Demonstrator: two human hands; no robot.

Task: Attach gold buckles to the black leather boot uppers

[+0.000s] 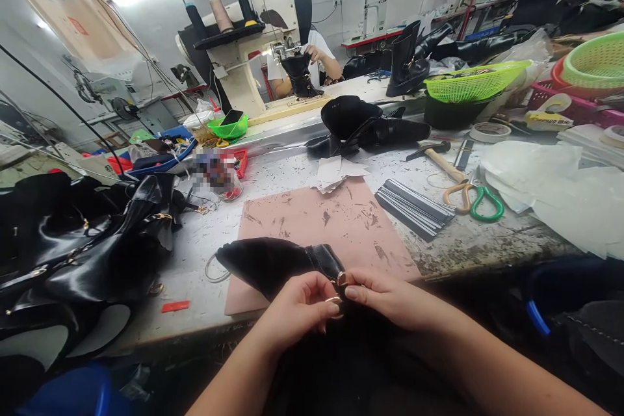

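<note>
A black leather boot upper lies on the pink board, its near end reaching toward my body. At that near end my left hand is closed, thumb and fingers pinching a gold-coloured metal ring. Close beside it, my right hand pinches a second gold-coloured metal ring at the edge of the black leather. Both hands are almost touching. Whether the rings are joined to a strap is hidden by the fingers and the dark leather.
Shiny black boot uppers are heaped at left. Grey-striped strips, green-and-orange-handled scissors and a hammer lie at right. More black uppers lie behind the board. Beyond, a person works at a sewing machine.
</note>
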